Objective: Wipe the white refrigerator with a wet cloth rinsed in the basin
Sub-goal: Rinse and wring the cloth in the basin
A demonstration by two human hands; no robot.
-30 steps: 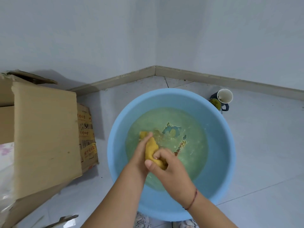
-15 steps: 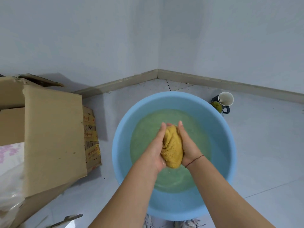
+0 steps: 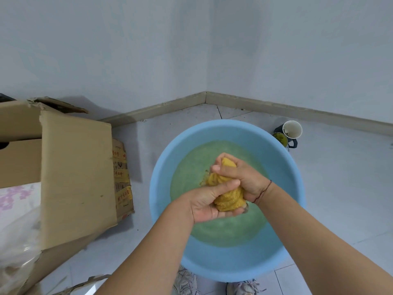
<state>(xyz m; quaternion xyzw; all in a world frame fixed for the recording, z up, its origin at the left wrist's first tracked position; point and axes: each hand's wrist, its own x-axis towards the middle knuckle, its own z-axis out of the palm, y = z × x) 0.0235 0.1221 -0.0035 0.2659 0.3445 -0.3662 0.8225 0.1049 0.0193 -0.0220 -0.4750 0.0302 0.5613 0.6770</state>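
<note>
Pale grey walls (image 3: 106,39) meeting at a corner, beige skirting (image 3: 276,107), light tiled floor (image 3: 340,188) (thin joints)

My forearms, left (image 3: 161,248) and right (image 3: 308,228), are bare from the near edge of the frame up to the wrists. A thin dark-red thread (image 3: 263,191) circles my right wrist, just behind my right hand (image 3: 238,177). Water glistens on the palm of my left hand (image 3: 208,203). At the near edge show the toes of my pale grey lace-up sneakers, left (image 3: 185,282) and right (image 3: 244,287).
</note>
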